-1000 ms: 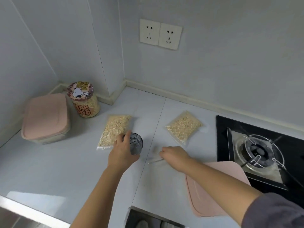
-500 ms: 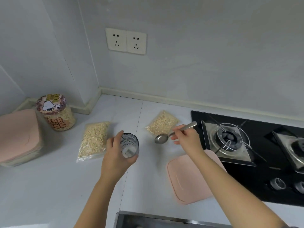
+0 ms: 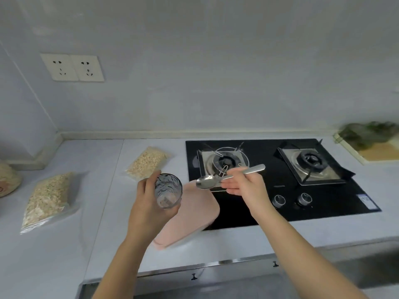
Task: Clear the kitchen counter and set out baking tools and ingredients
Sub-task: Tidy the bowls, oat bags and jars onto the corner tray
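My left hand [image 3: 146, 203] grips a clear drinking glass [image 3: 168, 190], tilted with its mouth toward me, above the white counter [image 3: 64, 244]. My right hand [image 3: 244, 184] pinches a metal spoon [image 3: 218, 180] by its handle, bowl pointing left, close to the glass rim. Both are lifted off the counter. Two clear bags of oats lie flat: one [image 3: 48, 197] at the left, another [image 3: 148, 161] behind the glass. A pink lid [image 3: 194, 216] lies flat under my hands beside the stove.
A black two-burner gas stove [image 3: 280, 178] fills the right half of the counter. A cutting board with greens [image 3: 371, 143] sits far right. A printed jar [image 3: 6, 180] shows at the left edge. Wall sockets [image 3: 72, 67] are above.
My right hand picked the spoon up from the counter and both hands moved right with the glass and spoon. The view swung right, bringing the second burner and cutting board into sight.
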A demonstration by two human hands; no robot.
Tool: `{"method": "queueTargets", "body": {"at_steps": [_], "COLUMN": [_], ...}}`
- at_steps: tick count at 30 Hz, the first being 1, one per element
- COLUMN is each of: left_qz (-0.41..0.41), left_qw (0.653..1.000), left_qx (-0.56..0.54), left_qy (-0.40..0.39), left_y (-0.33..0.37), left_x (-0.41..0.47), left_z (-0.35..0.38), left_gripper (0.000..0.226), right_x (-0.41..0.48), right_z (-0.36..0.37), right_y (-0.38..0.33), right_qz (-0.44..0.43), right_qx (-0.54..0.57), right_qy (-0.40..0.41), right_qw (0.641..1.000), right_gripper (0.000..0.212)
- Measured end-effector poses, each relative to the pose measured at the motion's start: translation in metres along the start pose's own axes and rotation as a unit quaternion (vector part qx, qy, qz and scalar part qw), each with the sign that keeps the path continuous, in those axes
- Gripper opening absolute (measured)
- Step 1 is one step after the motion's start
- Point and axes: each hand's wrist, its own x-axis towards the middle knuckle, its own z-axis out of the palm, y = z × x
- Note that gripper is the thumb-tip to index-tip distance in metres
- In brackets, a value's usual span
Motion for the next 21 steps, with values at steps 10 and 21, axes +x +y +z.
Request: {"method": "queueTargets", "body": {"at_steps": [10,21], "left_qz": [0.056,0.134], "left_qw": [0.994,0.974], "left_qx": [-0.062,-0.034], "left_qy": [-0.068,-0.177], "left_y": [0.138,0.249], "left_x": [-0.071,-0.100], "left_z": [0.122,0.256], "left_gripper": [0.088,0.096], "right_x": [-0.049,-0.074], "right_z": [-0.194,-0.364], "right_y": [0.016,0.033], "right_qz": [0.008,0.010], "right_qx": [0.069,0.115], "right_qy": [0.081,0.202], "right_qw": [0.994,0.973], "right_gripper": [0.015,0.016]}}
